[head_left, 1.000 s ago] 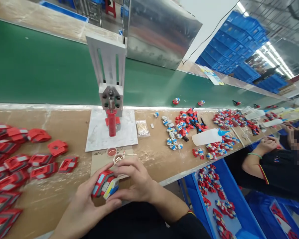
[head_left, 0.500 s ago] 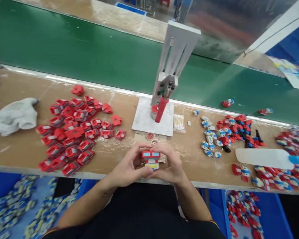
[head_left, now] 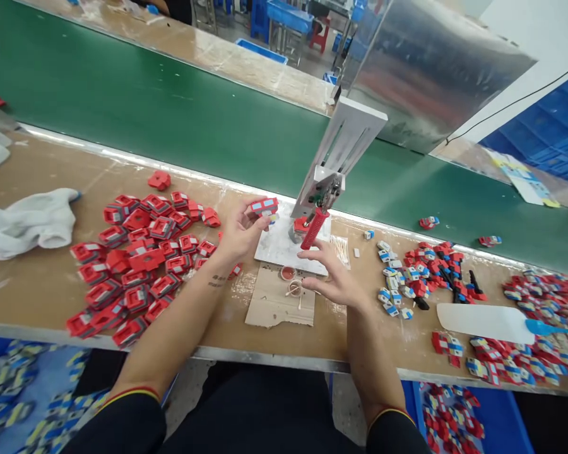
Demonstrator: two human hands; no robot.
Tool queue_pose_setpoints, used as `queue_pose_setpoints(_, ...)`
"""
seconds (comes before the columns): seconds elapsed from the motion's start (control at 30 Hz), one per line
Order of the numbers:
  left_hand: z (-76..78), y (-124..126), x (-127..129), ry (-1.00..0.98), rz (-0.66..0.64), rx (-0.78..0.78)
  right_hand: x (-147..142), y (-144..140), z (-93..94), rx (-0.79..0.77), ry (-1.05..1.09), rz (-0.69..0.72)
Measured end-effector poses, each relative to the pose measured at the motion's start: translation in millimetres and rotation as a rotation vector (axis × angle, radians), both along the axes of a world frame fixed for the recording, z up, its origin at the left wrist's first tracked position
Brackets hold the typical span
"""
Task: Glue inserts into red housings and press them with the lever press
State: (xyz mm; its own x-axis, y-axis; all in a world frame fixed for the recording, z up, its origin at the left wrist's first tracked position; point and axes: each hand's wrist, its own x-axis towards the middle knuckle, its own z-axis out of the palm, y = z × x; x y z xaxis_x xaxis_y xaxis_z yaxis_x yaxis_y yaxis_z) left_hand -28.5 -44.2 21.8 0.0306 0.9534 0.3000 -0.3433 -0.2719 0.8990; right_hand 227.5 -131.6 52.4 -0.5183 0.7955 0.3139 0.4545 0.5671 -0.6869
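One head-worn camera looked forward and down, close over the desk (head_left: 52, 277), facing the green conveyor belt (head_left: 170, 120) beyond it.

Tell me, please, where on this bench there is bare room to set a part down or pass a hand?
Bare wood lies between the white cloth and the red pile, and along the front edge below the cardboard. A narrow gap runs between the right hand and the small parts. Crowded: the press plate, and everything right of the white scoop.

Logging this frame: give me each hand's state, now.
Left hand: closed on the red toy piece.
Right hand: open, holding nothing, near the red press handle.
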Motion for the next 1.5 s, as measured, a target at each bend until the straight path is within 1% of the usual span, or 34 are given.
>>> queue_pose_setpoints(0.07,-14.9,-2,-2,0.003,0.007,-0.009,3,8,14.9,-0.024,0.055,0.169)
queue_pose_setpoints(0.1,-20.9,-3,-2,0.009,0.009,-0.007,4,12,27.3,0.001,0.105,0.279)
queue_pose_setpoints(0.13,-25.8,-3,-2,0.015,0.013,-0.003,5,17,42.9,0.050,0.162,0.376)
queue_pose_setpoints(0.17,-29.5,-3,-2,0.018,0.019,0.002,5,23,61.2,0.112,0.222,0.435)
queue_pose_setpoints(0.2,-32.3,-2,-2,0.015,0.028,0.005,3,30,80.9,0.176,0.278,0.451)
queue_pose_setpoints(0.23,-34.4,-1,-2,0.008,0.037,0.005,-1,38,100.3,0.230,0.318,0.409)
queue_pose_setpoints(0.27,-36.0,0,-1,-0.002,0.044,0.003,-5,46,117.5,0.255,0.350,0.323)
queue_pose_setpoints(0.3,-37.2,1,-1,-0.014,0.047,0.002,-10,53,130.7,0.283,0.367,0.263)
queue_pose_setpoints(0.33,-38.2,1,-1,-0.026,0.043,0.001,-14,58,138.1,0.324,0.388,0.203)
queue_pose_setpoints(0.37,-39.0,1,-1,-0.036,0.034,0.002,-17,62,138.8,0.384,0.419,0.147)
queue_pose_setpoints(0.4,-39.5,1,-1,-0.042,0.016,0.006,-18,63,132.4,0.454,0.455,0.086)
queue_pose_setpoints(0.43,-39.8,0,0,-0.045,-0.006,0.010,-17,62,119.6,0.510,0.482,0.007)
queue_pose_setpoints(0.47,-39.9,0,0,-0.045,-0.029,0.014,-14,60,101.8,0.546,0.499,-0.088)
queue_pose_setpoints(0.5,-39.7,-1,0,-0.043,-0.049,0.017,-11,58,80.6,0.521,0.476,-0.190)
queue_pose_setpoints(0.53,-39.4,-2,0,-0.038,-0.063,0.018,-8,56,58.0,0.407,0.382,-0.302)
queue_pose_setpoints(0.57,-39.1,-3,0,-0.032,-0.071,0.017,-6,56,35.8,0.258,0.281,-0.397)
queue_pose_setpoints(0.63,-38.4,-3,0,-0.015,-0.063,0.013,-10,60,-1.8,-0.033,0.142,-0.505)
queue_pose_setpoints(0.67,-38.2,-4,0,-0.003,-0.055,0.013,-14,64,-15.6,-0.130,0.124,-0.527)
queue_pose_setpoints(0.7,-38.2,-4,-1,0.010,-0.047,0.014,-19,67,-25.8,-0.192,0.128,-0.536)
queue_pose_setpoints(0.77,-38.6,-4,-2,0.038,-0.032,0.019,-23,73,-36.3,-0.233,0.175,-0.536)
queue_pose_setpoints(0.83,-39.3,-3,-3,0.069,-0.019,0.023,-12,73,-36.9,-0.229,0.209,-0.545)
queue_pose_setpoints(0.93,-39.2,3,-1,0.129,-0.015,0.046,30,74,-27.3,-0.212,0.196,-0.627)
queue_pose_setpoints(1.0,-36.8,9,3,0.200,-0.043,0.072,61,90,-17.0,-0.189,0.127,-0.712)
queue_pose_setpoints(1.07,-32.5,15,8,0.325,-0.056,0.097,79,122,-6.7,-0.166,0.016,-0.762)
queue_pose_setpoints(1.13,-27.4,22,14,0.462,-0.031,0.122,79,163,0.4,-0.164,-0.114,-0.741)
queue_pose_setpoints(1.2,-22.8,27,20,0.544,-0.001,0.143,66,200,2.8,-0.175,-0.233,-0.691)
queue_pose_setpoints(1.27,-19.8,31,26,0.572,-0.010,0.165,49,222,0.9,-0.182,-0.317,-0.661)
queue_pose_setpoints(1.33,-18.4,32,30,0.591,-0.034,0.192,41,226,-2.0,-0.161,-0.356,-0.670)
queue_pose_setpoints(1.43,-17.9,30,38,0.615,-0.062,0.215,45,212,1.9,-0.063,-0.350,-0.753)
queue_pose_setpoints(1.5,-17.8,28,43,0.610,-0.072,0.208,47,195,14.8,0.096,-0.200,-0.841)
